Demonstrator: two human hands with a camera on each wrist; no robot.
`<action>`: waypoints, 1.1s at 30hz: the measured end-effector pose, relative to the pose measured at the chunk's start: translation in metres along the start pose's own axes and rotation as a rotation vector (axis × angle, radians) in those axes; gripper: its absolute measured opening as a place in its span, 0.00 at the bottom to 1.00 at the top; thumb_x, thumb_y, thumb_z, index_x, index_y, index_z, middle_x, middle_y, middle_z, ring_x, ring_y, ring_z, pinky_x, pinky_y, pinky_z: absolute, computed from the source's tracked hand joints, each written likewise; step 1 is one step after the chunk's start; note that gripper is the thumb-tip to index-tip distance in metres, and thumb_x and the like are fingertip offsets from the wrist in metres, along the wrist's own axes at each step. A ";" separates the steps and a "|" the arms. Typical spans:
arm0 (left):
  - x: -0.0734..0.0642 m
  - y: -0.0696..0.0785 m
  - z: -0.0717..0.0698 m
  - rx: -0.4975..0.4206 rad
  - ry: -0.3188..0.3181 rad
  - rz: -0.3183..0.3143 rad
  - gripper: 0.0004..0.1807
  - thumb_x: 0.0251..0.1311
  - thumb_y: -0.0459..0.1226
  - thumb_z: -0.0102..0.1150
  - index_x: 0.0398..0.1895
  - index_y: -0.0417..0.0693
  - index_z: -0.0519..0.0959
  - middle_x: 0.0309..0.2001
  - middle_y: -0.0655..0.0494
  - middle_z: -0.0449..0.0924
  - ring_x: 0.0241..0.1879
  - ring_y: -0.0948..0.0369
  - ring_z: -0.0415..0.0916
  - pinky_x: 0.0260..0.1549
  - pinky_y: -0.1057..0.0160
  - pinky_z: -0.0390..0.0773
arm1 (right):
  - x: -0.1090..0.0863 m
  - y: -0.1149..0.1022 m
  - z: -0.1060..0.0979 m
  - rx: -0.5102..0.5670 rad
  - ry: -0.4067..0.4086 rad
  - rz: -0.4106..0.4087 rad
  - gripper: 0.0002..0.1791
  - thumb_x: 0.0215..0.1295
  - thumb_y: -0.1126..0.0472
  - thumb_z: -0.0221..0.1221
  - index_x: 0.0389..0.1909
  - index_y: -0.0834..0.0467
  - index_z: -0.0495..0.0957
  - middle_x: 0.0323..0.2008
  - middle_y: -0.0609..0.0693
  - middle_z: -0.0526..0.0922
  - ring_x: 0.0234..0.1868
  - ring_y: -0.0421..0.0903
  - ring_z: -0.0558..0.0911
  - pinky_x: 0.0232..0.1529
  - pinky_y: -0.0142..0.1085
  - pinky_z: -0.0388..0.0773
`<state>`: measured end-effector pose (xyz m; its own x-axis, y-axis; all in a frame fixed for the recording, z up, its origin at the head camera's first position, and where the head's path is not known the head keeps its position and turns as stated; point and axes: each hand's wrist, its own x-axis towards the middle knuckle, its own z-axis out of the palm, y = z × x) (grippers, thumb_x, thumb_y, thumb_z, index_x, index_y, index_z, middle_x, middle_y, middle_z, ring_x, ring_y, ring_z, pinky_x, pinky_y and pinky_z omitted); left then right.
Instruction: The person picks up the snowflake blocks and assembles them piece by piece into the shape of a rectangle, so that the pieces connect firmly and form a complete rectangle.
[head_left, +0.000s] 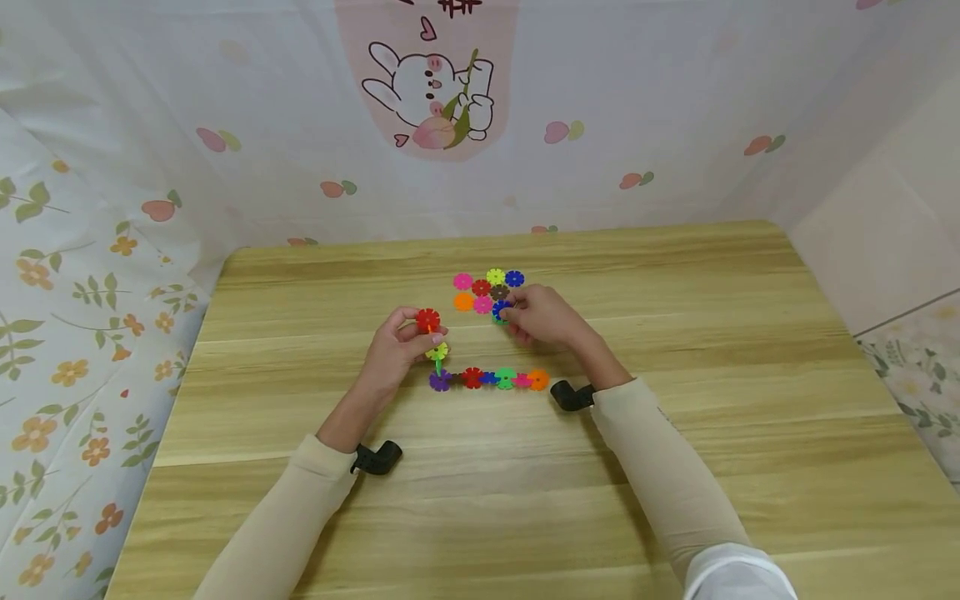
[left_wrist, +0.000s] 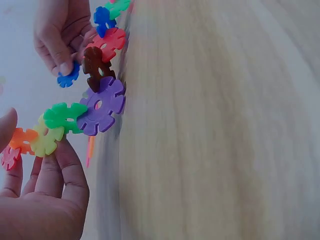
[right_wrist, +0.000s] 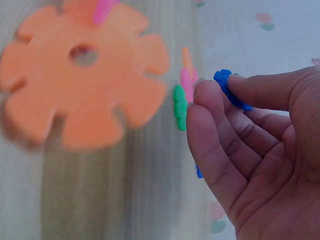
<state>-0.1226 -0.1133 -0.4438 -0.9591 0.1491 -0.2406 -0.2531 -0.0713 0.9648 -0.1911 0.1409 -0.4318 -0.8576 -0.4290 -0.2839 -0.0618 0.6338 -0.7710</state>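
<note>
A chain of notched plastic snowflake discs is linked in an L shape. Its long row runs from a purple disc (head_left: 440,381) past brown, red, blue, green and pink ones to an orange disc (head_left: 538,380). From the purple end, the short arm rises toward me through green, a yellow disc (left_wrist: 46,136) and orange to a red disc (head_left: 427,319). My left hand (head_left: 393,350) holds this short arm between thumb and fingers. Over the loose pieces, my right hand (head_left: 546,315) pinches a single blue disc (right_wrist: 231,90) between thumb and fingers.
Behind the chain lies a group of loose discs, among them an orange disc (head_left: 464,302), pink, red, brown, yellow and another blue disc (head_left: 514,278). They rest on a wood-grain table (head_left: 465,500). A printed cloth (head_left: 637,100) hangs behind it.
</note>
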 end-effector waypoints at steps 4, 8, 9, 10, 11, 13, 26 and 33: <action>0.001 0.000 0.005 -0.026 0.016 0.016 0.16 0.62 0.28 0.61 0.49 0.43 0.68 0.45 0.42 0.83 0.37 0.62 0.84 0.38 0.66 0.83 | -0.002 -0.002 -0.001 0.031 0.022 -0.011 0.14 0.74 0.59 0.52 0.32 0.64 0.76 0.23 0.55 0.80 0.22 0.50 0.81 0.28 0.39 0.83; 0.002 -0.001 0.009 -0.041 0.012 0.037 0.16 0.60 0.26 0.62 0.48 0.44 0.69 0.42 0.46 0.84 0.37 0.62 0.84 0.38 0.66 0.83 | -0.005 -0.006 -0.002 0.071 0.027 -0.011 0.14 0.74 0.59 0.52 0.32 0.65 0.76 0.26 0.59 0.81 0.24 0.50 0.82 0.30 0.40 0.84; 0.002 -0.001 0.010 -0.039 0.010 0.040 0.16 0.60 0.26 0.62 0.48 0.44 0.69 0.42 0.45 0.84 0.37 0.62 0.84 0.38 0.66 0.82 | -0.005 -0.007 -0.003 0.084 0.025 -0.010 0.14 0.74 0.59 0.52 0.33 0.65 0.76 0.27 0.59 0.81 0.25 0.50 0.82 0.30 0.41 0.84; 0.003 -0.001 0.011 -0.036 0.008 0.041 0.17 0.60 0.27 0.62 0.48 0.44 0.69 0.42 0.45 0.84 0.38 0.62 0.84 0.38 0.66 0.82 | -0.006 -0.009 -0.003 0.096 0.025 -0.011 0.14 0.74 0.59 0.52 0.33 0.65 0.76 0.28 0.60 0.82 0.25 0.51 0.82 0.30 0.41 0.84; 0.003 0.000 0.012 -0.032 0.005 0.040 0.17 0.60 0.27 0.62 0.48 0.44 0.69 0.43 0.44 0.84 0.38 0.62 0.84 0.38 0.66 0.82 | -0.006 -0.010 -0.002 0.107 0.024 -0.012 0.14 0.74 0.59 0.52 0.33 0.66 0.76 0.28 0.61 0.82 0.25 0.51 0.82 0.30 0.41 0.84; 0.003 0.000 0.013 -0.022 0.003 0.036 0.17 0.60 0.27 0.62 0.49 0.44 0.69 0.43 0.43 0.83 0.38 0.62 0.84 0.38 0.67 0.82 | -0.007 -0.012 -0.001 0.130 0.020 -0.014 0.14 0.74 0.59 0.52 0.34 0.66 0.76 0.29 0.62 0.82 0.25 0.51 0.82 0.31 0.42 0.84; 0.003 0.000 0.014 0.038 0.004 -0.007 0.10 0.72 0.38 0.51 0.50 0.42 0.71 0.45 0.44 0.84 0.39 0.61 0.81 0.40 0.66 0.80 | -0.011 -0.021 0.010 0.211 0.033 -0.052 0.13 0.72 0.60 0.54 0.38 0.69 0.78 0.30 0.65 0.81 0.27 0.57 0.82 0.31 0.40 0.84; 0.004 0.000 0.014 0.069 0.020 -0.036 0.18 0.75 0.42 0.46 0.56 0.40 0.76 0.46 0.47 0.85 0.40 0.62 0.82 0.39 0.67 0.81 | -0.010 -0.023 0.018 0.202 0.032 -0.089 0.09 0.70 0.63 0.56 0.32 0.65 0.76 0.26 0.60 0.81 0.27 0.55 0.82 0.30 0.41 0.83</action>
<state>-0.1247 -0.0993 -0.4430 -0.9520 0.1309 -0.2768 -0.2789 0.0022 0.9603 -0.1722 0.1191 -0.4217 -0.8695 -0.4545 -0.1935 -0.0374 0.4512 -0.8916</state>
